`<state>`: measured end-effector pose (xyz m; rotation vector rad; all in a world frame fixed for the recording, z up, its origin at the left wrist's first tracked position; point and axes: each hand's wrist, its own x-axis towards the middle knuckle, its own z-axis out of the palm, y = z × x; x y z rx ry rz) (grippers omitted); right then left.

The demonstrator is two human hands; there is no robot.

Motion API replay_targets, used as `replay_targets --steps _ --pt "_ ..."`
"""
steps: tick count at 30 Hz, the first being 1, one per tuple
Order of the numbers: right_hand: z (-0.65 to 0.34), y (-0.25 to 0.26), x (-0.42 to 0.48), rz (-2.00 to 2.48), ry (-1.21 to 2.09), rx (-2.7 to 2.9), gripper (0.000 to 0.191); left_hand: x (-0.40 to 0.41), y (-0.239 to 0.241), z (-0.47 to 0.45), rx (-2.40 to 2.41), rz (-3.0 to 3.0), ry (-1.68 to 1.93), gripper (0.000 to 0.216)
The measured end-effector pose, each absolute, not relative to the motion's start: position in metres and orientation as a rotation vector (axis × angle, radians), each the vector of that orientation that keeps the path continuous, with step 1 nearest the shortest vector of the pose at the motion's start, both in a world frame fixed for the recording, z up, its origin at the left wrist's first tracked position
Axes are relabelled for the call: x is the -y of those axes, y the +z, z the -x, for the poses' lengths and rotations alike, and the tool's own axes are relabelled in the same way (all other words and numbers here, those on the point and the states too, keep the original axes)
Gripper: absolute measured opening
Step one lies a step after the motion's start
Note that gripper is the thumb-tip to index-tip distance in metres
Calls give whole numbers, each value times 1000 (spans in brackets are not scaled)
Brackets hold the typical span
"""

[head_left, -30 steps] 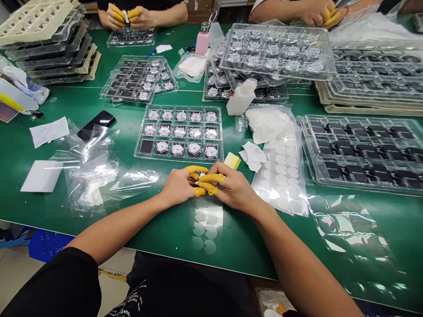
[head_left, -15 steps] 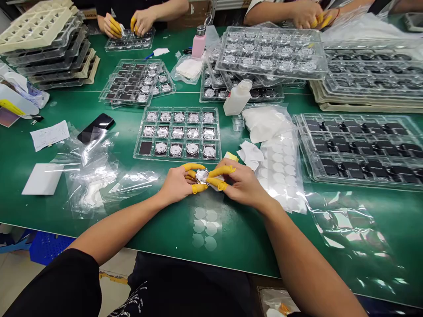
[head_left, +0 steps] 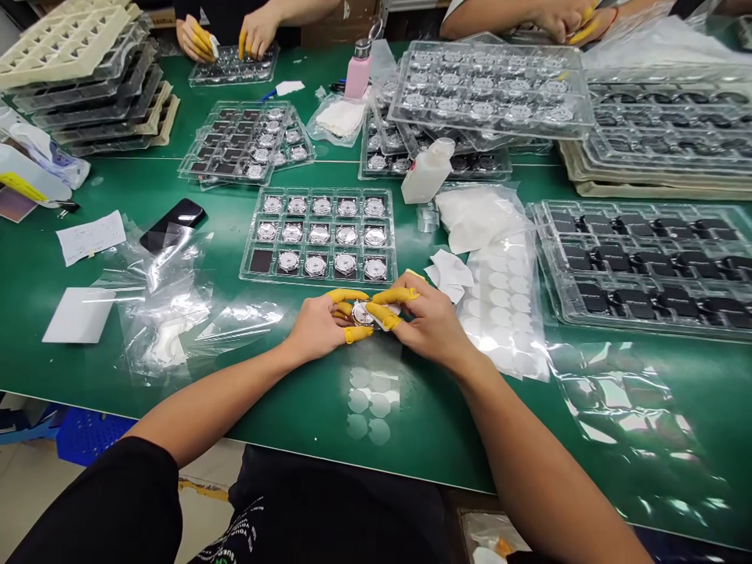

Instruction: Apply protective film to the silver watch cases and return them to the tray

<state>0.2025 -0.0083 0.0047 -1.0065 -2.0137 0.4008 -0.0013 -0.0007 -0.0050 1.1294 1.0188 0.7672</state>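
Note:
A small round silver watch case (head_left: 361, 314) is pinched between my two hands, low over the green table (head_left: 305, 407). My left hand (head_left: 322, 325) grips it from the left with yellow finger cots on. My right hand (head_left: 428, 319) closes on its right side, also in yellow cots, with a bit of white cloth under the fingers. Just beyond my hands lies a clear tray (head_left: 320, 235) holding several silver watch cases in black pockets; its front left pocket is bare.
A sheet of round white stickers (head_left: 505, 305) and white cloths (head_left: 450, 274) lie to my right. Crumpled clear bags (head_left: 170, 305), a black phone (head_left: 171, 224) and paper sit left. Stacked trays (head_left: 652, 258) fill the right and back. A white bottle (head_left: 428, 171) stands behind. Other people's hands (head_left: 223, 35) work opposite.
The watch case, hidden between my fingers a second ago, became visible face up. My right thumb has since moved over its right edge, and both hands shifted slightly away from me.

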Motion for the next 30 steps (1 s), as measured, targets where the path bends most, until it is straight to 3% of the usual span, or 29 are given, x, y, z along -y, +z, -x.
replay_targets --steps 19,26,30 --pt "-200 2 8 927 551 2041 9 1 -5 0 -1008 -1101 768 63" --pt "-235 3 -1 1365 210 1900 16 4 -4 2 -1024 -1188 849 63" --pt "-248 15 4 1351 559 2026 32 5 -6 4 -986 -1371 891 58"
